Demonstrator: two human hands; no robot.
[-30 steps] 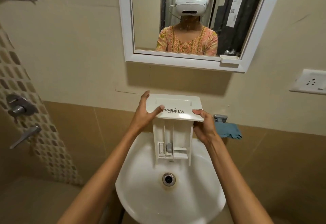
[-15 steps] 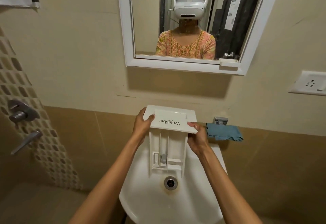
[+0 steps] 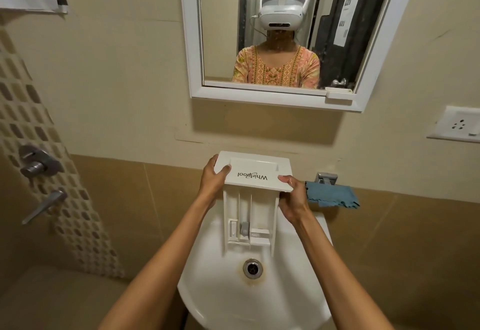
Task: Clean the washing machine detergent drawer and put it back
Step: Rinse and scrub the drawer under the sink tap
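— What is gripped by the left hand (image 3: 211,181)?
— The drawer (image 3: 257,173), at its front panel's left edge; the right edge is gripped by the right hand (image 3: 293,197).
— Why over the sink (image 3: 215,290)?
— Probably so drips are caught. A cloth (image 3: 331,194) is kept just right.

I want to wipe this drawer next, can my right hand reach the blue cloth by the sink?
Probably yes. The blue cloth lies just beside the right hand, nothing between them. That hand grips the drawer, though, so the left hand would hold it alone.
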